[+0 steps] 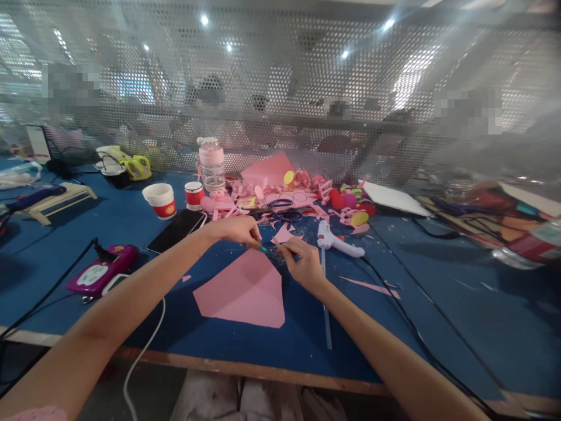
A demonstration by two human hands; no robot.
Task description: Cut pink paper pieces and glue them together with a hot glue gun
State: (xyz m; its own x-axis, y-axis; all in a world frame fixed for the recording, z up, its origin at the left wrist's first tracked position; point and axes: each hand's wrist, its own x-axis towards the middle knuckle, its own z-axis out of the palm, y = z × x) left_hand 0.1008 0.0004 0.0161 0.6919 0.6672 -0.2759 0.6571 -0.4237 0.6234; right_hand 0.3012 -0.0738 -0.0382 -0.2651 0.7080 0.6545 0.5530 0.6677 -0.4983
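Hands meet above the blue counter [87,222], left hand [239,229] and right hand [302,263] both pinched on a thin teal stick [263,249] lying crosswise between them, pink paper sheet [245,289] just below.

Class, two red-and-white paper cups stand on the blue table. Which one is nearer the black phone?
The smaller cup, standing just beyond the phone. The larger cup stands further left, away from it.
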